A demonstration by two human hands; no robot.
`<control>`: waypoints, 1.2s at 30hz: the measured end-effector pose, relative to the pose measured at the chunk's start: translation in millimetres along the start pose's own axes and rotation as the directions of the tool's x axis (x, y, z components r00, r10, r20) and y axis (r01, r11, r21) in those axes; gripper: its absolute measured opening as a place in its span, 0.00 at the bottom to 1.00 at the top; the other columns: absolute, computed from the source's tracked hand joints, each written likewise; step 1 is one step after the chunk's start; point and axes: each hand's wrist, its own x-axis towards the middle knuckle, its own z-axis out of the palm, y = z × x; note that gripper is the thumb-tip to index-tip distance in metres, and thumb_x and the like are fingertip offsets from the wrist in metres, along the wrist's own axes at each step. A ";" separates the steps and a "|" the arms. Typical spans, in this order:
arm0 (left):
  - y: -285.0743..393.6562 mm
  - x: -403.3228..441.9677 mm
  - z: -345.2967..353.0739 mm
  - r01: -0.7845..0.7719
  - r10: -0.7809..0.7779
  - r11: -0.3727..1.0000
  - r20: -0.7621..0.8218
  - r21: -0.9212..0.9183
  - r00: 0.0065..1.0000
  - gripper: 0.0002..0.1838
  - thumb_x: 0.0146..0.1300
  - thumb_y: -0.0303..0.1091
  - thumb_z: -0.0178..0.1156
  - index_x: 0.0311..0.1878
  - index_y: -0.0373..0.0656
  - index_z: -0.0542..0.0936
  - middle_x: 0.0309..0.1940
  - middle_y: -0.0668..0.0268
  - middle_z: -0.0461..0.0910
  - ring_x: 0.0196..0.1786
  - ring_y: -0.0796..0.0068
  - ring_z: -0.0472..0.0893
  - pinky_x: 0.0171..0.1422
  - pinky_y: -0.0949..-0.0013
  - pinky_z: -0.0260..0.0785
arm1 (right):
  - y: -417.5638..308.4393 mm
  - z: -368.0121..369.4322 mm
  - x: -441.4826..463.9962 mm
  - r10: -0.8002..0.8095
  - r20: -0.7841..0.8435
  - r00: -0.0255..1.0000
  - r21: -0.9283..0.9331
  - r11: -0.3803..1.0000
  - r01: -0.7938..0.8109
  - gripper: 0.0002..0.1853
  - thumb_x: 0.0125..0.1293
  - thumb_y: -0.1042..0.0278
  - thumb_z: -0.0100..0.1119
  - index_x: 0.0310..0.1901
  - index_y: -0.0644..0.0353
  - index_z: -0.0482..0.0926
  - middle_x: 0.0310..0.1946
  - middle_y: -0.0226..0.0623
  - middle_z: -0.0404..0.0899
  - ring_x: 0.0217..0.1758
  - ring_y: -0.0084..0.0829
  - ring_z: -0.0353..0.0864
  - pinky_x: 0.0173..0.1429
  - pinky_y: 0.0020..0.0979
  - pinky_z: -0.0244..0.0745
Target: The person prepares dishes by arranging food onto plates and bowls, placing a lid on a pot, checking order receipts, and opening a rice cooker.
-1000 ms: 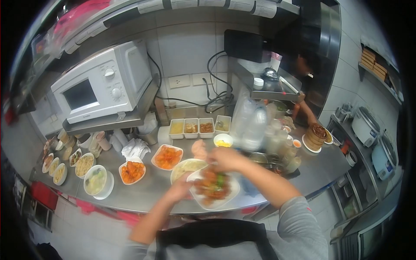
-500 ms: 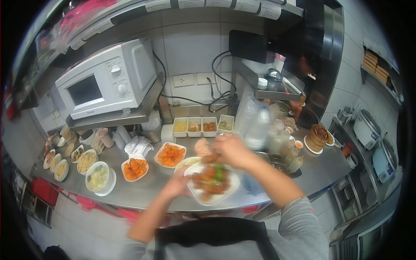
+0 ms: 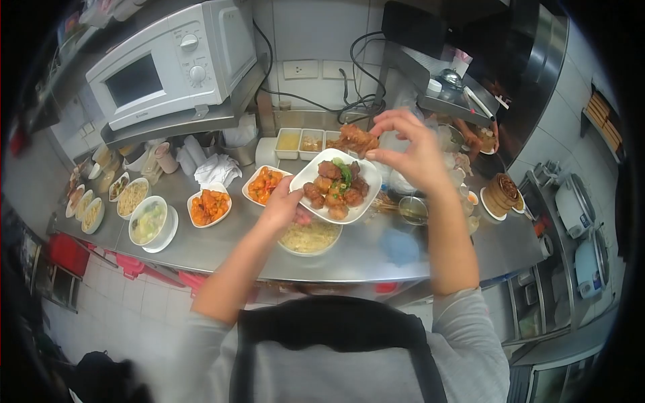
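Note:
My left hand [image 3: 283, 203] grips the left rim of a white square dish [image 3: 304, 172], tilted a little above the counter. Brown glazed meat chunks [image 3: 334, 195] with chopped greens fill the dish. Just over its far edge, my right hand [image 3: 414, 149] pinches a craggy, brown piece of fried food [image 3: 356, 139] between thumb and fingers. Below the dish, partly covered by it, stands a bowl of yellowish noodles or rice [image 3: 311, 240]. Two white dishes of orange-sauced food [image 3: 209, 205] sit left of my left hand.
A white microwave [image 3: 168, 64] stands on a shelf at left. Soup bowl [image 3: 152, 220] and noodle dishes [image 3: 133, 198] line the left counter. Small topping tubs [image 3: 312, 142] are behind; a blue cloth [image 3: 400, 246] and bamboo steamer [image 3: 500, 195] lie right. Another person's hand [image 3: 468, 140] shows beyond the shelf.
The dish has risen and moved slightly right and away from me in my left hand. My right hand has shifted right, with the fried piece now plainly visible. The view has tilted downward.

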 end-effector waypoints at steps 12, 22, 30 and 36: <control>-24.5 -4.0 -1.2 0.068 -0.070 0.997 0.047 0.035 0.996 0.23 0.63 0.28 0.43 0.62 0.42 0.59 0.28 0.60 0.78 0.16 0.76 0.76 0.16 0.78 0.68 | 54.0 52.9 -33.6 0.068 0.367 0.928 0.024 0.996 -0.082 0.14 0.46 0.60 0.69 0.33 0.57 0.80 0.41 0.41 0.75 0.49 0.41 0.73 0.54 0.36 0.68; -41.9 -41.0 -41.1 0.195 -0.204 0.978 0.149 0.071 0.968 0.22 0.63 0.32 0.47 0.62 0.40 0.65 0.30 0.62 0.79 0.15 0.78 0.75 0.18 0.81 0.68 | 143.0 38.5 -83.2 0.536 0.417 0.734 -0.474 0.817 -0.327 0.10 0.52 0.62 0.61 0.33 0.59 0.81 0.29 0.47 0.80 0.34 0.41 0.81 0.40 0.38 0.74; -57.2 -27.8 -26.0 0.250 -0.335 0.927 0.315 0.280 0.888 0.20 0.63 0.32 0.46 0.59 0.42 0.68 0.30 0.65 0.77 0.19 0.81 0.74 0.19 0.79 0.68 | 166.3 70.1 -234.2 0.597 0.155 0.787 -0.541 0.718 -0.438 0.06 0.50 0.70 0.63 0.31 0.57 0.81 0.42 0.40 0.77 0.52 0.46 0.73 0.51 0.40 0.71; -57.0 -6.2 7.3 0.168 -0.404 0.863 0.452 0.477 0.795 0.20 0.63 0.32 0.45 0.59 0.43 0.69 0.32 0.64 0.77 0.19 0.79 0.74 0.21 0.77 0.68 | 148.5 40.8 -178.2 0.357 0.107 0.928 0.031 0.932 -0.362 0.06 0.52 0.76 0.64 0.32 0.62 0.79 0.38 0.38 0.79 0.45 0.34 0.78 0.49 0.31 0.71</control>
